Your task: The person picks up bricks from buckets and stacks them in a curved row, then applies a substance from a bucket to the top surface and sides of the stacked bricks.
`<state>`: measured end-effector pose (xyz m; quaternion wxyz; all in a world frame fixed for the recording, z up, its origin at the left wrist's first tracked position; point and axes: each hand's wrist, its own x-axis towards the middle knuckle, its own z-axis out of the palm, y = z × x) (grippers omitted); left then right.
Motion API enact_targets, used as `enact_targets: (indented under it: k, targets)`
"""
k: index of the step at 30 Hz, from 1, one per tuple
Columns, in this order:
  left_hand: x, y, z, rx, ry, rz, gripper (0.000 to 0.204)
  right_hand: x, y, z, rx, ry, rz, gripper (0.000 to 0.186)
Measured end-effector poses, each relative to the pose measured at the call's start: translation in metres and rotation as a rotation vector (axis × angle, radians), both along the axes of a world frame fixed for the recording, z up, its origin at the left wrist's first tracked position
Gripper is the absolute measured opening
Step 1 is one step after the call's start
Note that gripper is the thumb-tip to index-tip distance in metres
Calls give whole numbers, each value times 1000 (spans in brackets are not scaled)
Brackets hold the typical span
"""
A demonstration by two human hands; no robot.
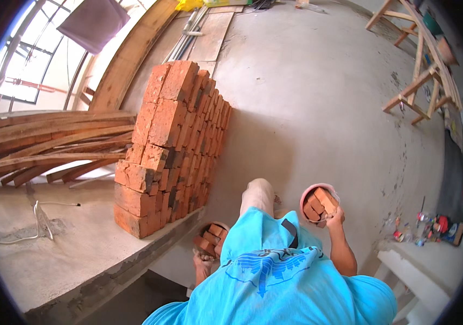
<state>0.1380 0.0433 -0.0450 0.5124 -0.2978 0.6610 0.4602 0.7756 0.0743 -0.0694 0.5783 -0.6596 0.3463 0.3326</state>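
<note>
My right hand (334, 216) is closed on the handle of a pink bucket (305, 190) filled with several red bricks (314, 206), held to the right of my body. On the other side, low and partly behind my blue shirt, my left hand (203, 260) grips a second bucket of bricks (212, 237). A tall stack of red bricks (166, 130) stands on the concrete ledge at my left, near that second bucket. My leg in pale trousers shows between the two buckets.
Long timber boards (52, 141) lie left of the stack, with a white cable (37, 222) on the ledge (63, 227). Pipes (185, 38) run along the far left. A wooden trestle (413, 81) stands at right, above scattered small items (432, 230). Grey floor (285, 86) stretches ahead.
</note>
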Motion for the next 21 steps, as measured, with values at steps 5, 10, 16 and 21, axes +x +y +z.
enact_targets:
  k: [5,10,16,21]
  targets:
    - [69,70,15,-114,26,42,21,69,113,-1,-54,-27,145,27]
    - [119,118,-11,-50,-36,171,10,123,226,6,-83,-77,255,26]
    - [188,212,7,-2,-5,275,26,175,365,23,-151,-91,343,20]
    - [245,287,29,-12,92,272,25,216,469,22,-101,-87,460,17]
